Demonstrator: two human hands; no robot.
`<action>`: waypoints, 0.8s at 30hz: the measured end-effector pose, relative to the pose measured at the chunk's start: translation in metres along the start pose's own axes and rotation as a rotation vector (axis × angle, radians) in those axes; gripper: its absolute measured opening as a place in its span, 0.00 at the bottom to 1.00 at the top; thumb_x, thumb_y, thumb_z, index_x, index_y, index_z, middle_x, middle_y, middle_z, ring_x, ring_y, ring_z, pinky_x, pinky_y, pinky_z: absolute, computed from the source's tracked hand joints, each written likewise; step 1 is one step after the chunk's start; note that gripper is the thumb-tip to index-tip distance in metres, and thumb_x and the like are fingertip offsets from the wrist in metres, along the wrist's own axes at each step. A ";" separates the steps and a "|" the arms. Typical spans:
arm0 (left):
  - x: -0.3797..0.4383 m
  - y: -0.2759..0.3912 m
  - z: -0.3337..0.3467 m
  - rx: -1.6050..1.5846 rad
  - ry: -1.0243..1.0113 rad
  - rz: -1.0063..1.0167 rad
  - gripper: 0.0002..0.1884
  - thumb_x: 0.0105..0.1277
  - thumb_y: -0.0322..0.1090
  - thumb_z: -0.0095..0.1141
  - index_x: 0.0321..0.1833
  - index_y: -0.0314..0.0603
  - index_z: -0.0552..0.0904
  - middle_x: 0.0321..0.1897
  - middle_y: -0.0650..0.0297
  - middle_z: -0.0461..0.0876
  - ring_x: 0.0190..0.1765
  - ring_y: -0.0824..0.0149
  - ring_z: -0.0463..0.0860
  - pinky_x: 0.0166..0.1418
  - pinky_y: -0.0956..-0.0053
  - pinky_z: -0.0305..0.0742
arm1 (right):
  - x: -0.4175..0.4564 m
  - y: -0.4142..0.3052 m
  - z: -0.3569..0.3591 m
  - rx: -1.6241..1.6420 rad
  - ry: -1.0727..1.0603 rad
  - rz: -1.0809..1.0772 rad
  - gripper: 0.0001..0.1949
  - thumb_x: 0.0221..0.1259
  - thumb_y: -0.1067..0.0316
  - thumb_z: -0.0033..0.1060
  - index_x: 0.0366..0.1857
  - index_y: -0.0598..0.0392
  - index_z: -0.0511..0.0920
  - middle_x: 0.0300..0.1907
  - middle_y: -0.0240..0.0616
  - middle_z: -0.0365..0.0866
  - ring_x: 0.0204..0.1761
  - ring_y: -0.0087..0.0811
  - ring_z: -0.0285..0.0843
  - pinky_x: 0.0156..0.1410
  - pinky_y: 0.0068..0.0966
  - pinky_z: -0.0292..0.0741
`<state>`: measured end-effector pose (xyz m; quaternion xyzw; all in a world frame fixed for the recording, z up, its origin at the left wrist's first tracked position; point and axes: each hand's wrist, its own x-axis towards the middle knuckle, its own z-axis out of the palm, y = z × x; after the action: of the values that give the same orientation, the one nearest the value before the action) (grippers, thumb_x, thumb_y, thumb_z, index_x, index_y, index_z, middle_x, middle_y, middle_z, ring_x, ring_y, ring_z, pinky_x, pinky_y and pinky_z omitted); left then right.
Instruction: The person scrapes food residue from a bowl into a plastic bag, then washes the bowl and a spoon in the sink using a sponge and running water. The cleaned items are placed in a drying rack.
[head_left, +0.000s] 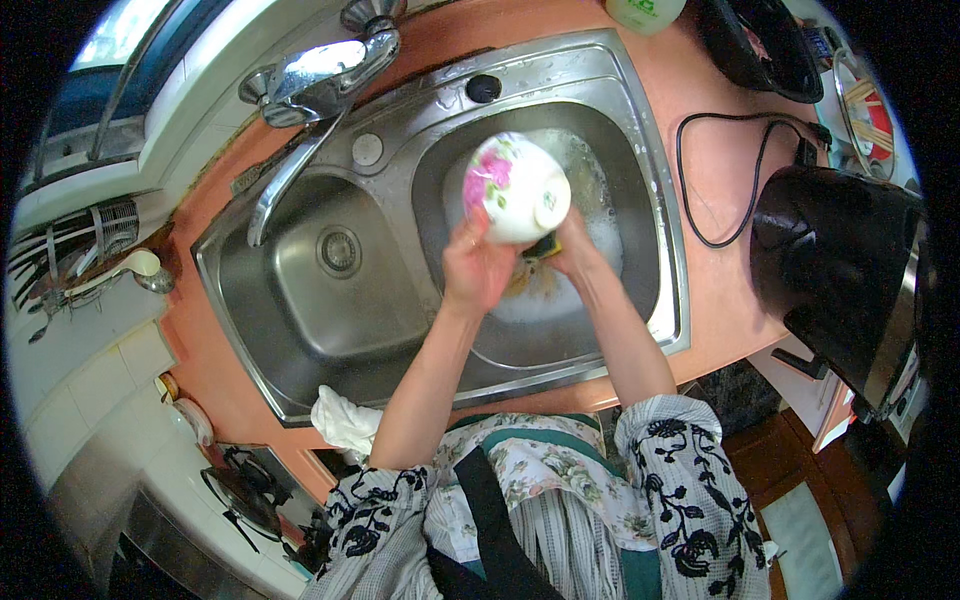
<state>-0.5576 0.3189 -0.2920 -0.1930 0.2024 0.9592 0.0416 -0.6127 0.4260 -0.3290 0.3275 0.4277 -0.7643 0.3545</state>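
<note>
A white bowl (517, 187) with pink flowers is tilted over the right sink basin (637, 300), its outside and foot ring turned up toward me. My left hand (480, 262) grips the bowl at its near left side. In my right hand (576, 244) is a yellow and dark green sponge (546, 246), close to the bowl's near edge; most of the sponge and the right fingers are hidden behind the bowl. Below the bowl, soapy water (532, 304) with white suds and yellowish bits lies in the basin.
A chrome faucet (292, 176) reaches over the left basin (337, 300). A white cloth (345, 420) hangs at the sink's front edge. To the right are a black cable (681, 165) and a black appliance (825, 277). A utensil rack (82, 247) is on the left wall.
</note>
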 end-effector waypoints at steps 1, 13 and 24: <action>0.005 0.002 0.003 -0.107 -0.011 -0.018 0.24 0.68 0.47 0.41 0.63 0.42 0.64 0.61 0.57 0.67 0.63 0.56 0.66 0.62 0.53 0.61 | 0.002 0.009 -0.001 -0.041 0.036 -0.041 0.18 0.65 0.56 0.37 0.49 0.57 0.73 0.51 0.38 0.75 0.47 0.33 0.77 0.48 0.33 0.74; 0.004 0.008 -0.018 -0.523 0.069 -0.093 0.24 0.71 0.47 0.30 0.66 0.44 0.60 0.68 0.58 0.55 0.70 0.53 0.53 0.71 0.47 0.44 | 0.058 0.053 -0.098 -2.180 -0.068 -0.839 0.23 0.49 0.61 0.60 0.53 0.42 0.71 0.56 0.41 0.65 0.56 0.48 0.63 0.57 0.43 0.63; 0.011 -0.015 -0.036 -0.261 0.344 -0.036 0.18 0.70 0.39 0.38 0.59 0.39 0.67 0.58 0.58 0.69 0.61 0.59 0.68 0.67 0.60 0.61 | -0.013 0.013 -0.013 -0.995 -0.093 -1.139 0.17 0.50 0.62 0.57 0.45 0.51 0.71 0.46 0.43 0.62 0.51 0.43 0.61 0.60 0.37 0.59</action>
<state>-0.5530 0.3177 -0.3324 -0.3611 0.0770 0.9293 -0.0018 -0.5922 0.4357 -0.3292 -0.1751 0.8098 -0.5593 0.0286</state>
